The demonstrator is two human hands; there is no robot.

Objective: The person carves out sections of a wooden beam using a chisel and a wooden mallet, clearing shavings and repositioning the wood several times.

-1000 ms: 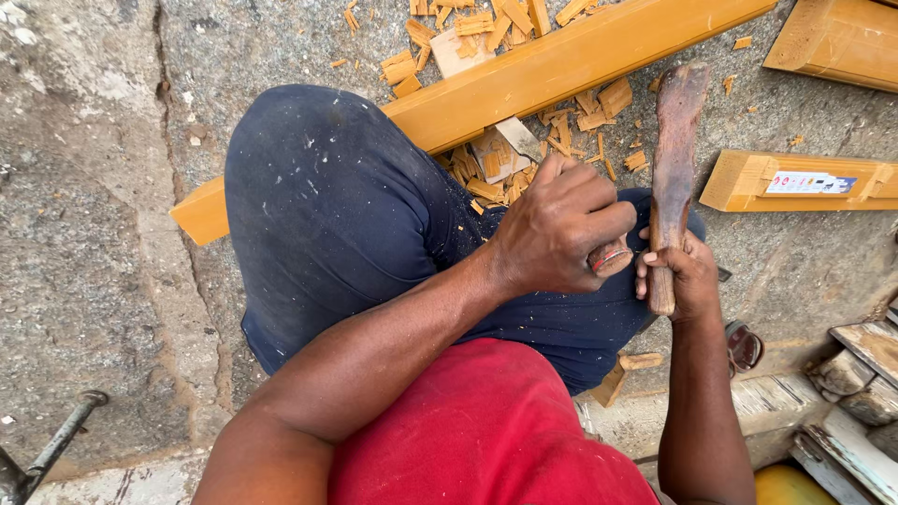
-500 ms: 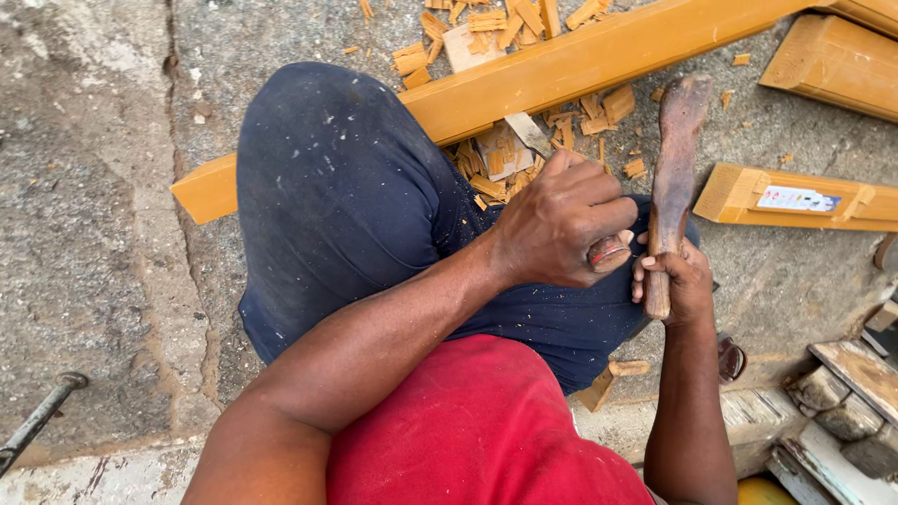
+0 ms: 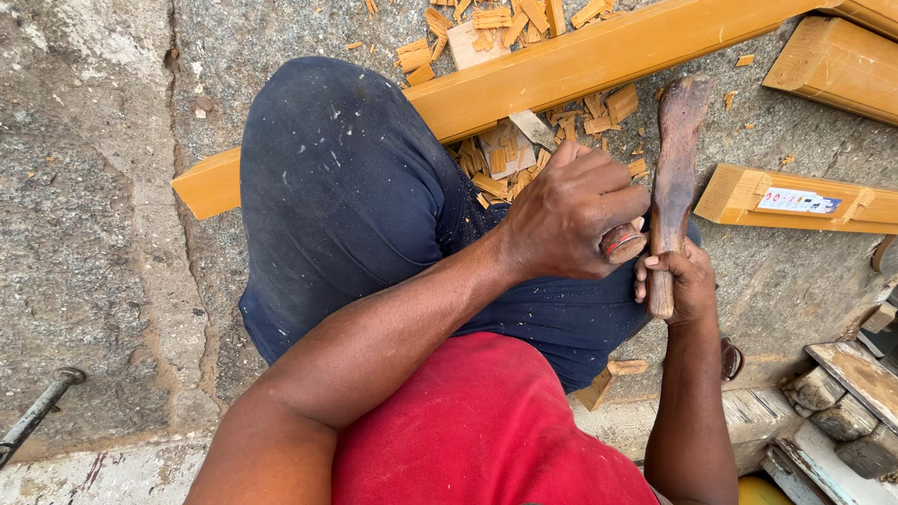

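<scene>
Our left hand (image 3: 571, 220) grips the chisel (image 3: 561, 187); our right hand (image 3: 687, 281) grips the wooden mallet (image 3: 675, 178). We should steady the chisel on the beam (image 3: 599, 61) and strike squarely.

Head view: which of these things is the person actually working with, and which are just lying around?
In use:
left hand gripping a chisel handle
right hand holding a wooden mallet
long orange timber beam under the knee
wood chips beside it

Lying about:
short notched timber piece
timber block
metal rod
weathered boards

Worn wooden mallet (image 3: 675, 178) — upright, gripped low, red-capped chisel handle (image 3: 622, 243) beside
</scene>
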